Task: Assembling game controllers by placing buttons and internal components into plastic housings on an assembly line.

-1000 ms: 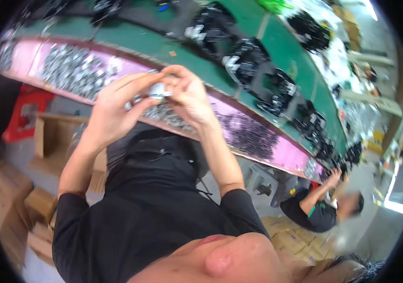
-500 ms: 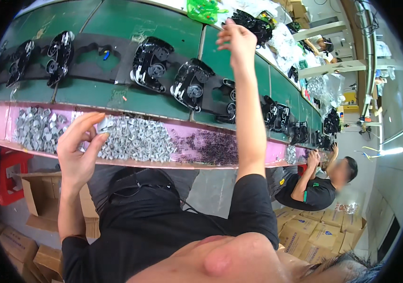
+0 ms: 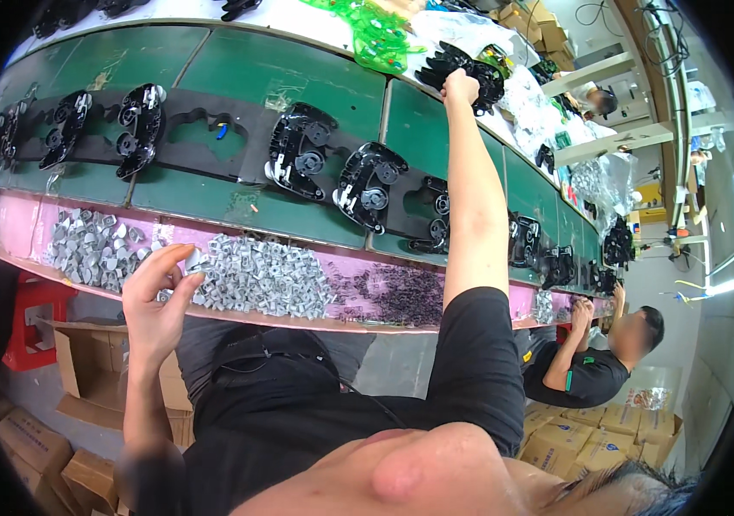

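my left hand (image 3: 159, 297) holds a small grey part (image 3: 194, 261) in a narrow pinch, just over the grey heap (image 3: 262, 277) in the pink trough (image 3: 16, 220). my right hand (image 3: 461, 86) reaches across the green surface (image 3: 298, 69) to the pile of black parts (image 3: 486, 84); i cannot tell whether it grips any. glossy black housings (image 3: 374, 182) sit along the dark strip (image 3: 252, 163).

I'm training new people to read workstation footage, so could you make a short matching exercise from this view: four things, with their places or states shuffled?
1. Left hand
2. Right hand
3. Blue piece
4. Plastic stool

A. At the heap of black parts
B. Red, lower than the pink tray
C. Pinching a small grey part
D. Within a cutout of the dark holder

Pairs: 1-C, 2-A, 3-D, 4-B
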The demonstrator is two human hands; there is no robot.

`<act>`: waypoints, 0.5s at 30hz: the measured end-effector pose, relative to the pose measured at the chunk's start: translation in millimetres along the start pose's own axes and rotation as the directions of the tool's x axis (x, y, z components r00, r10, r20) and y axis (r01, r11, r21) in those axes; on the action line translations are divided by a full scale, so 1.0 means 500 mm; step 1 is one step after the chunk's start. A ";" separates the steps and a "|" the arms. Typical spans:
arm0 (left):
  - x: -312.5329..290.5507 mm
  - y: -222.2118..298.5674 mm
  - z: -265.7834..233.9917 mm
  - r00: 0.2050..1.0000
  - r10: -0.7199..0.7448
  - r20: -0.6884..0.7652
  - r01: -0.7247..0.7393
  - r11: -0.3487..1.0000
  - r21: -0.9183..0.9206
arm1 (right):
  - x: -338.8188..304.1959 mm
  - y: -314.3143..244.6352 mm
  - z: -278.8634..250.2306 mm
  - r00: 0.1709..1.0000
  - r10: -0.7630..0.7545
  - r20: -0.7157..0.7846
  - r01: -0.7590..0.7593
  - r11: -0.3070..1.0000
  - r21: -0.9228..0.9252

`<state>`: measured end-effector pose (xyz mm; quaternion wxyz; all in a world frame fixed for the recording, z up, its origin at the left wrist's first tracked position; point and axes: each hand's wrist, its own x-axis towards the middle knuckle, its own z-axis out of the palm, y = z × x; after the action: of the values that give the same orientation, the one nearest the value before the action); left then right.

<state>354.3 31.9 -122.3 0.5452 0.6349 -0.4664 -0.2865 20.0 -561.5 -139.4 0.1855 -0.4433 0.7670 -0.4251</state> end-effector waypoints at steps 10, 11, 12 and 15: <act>-0.001 0.024 -0.009 0.999 0.055 -0.002 -0.055 0.998 0.043 | -0.366 -0.042 -0.152 0.831 -0.356 0.428 -0.053 0.715 0.697; 0.008 0.030 -0.007 0.996 0.085 0.005 -0.085 0.995 0.047 | -0.395 -0.039 -0.173 0.817 -0.298 0.493 -0.155 0.711 0.686; 0.015 0.038 -0.006 0.993 0.114 0.009 -0.114 0.992 0.052 | -0.423 -0.034 -0.186 0.790 -0.240 0.564 -0.263 0.699 0.665; 0.045 0.074 0.007 0.983 0.183 -0.006 -0.183 0.983 0.032 | -0.546 -0.031 -0.237 0.554 -0.233 0.799 -0.463 0.712 0.528</act>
<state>349.9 11.1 -84.6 0.5613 0.5989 -0.5249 -0.2251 97.0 -278.8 -84.4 0.7020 -0.4281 0.3998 -0.4050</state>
